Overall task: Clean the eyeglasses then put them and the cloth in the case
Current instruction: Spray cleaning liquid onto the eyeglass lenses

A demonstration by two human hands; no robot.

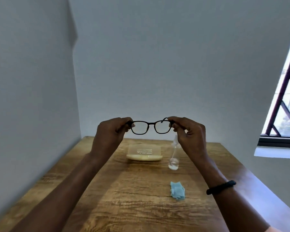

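I hold black-framed eyeglasses (151,127) up in the air above the far half of the wooden table (124,198), lenses facing me. My left hand (110,133) pinches the left end of the frame, and my right hand (188,133) pinches the right end. A crumpled light blue cloth (177,190) lies on the table, below and to the right of the glasses. The pale yellow case (144,154) with a clear lid sits at the far middle of the table; whether it is open or closed is unclear.
A small clear spray bottle (174,160) stands just right of the case, partly behind my right hand. Grey walls close off the table at the left and back. A barred window (285,97) is at the right. A dark band (221,187) circles my right wrist.
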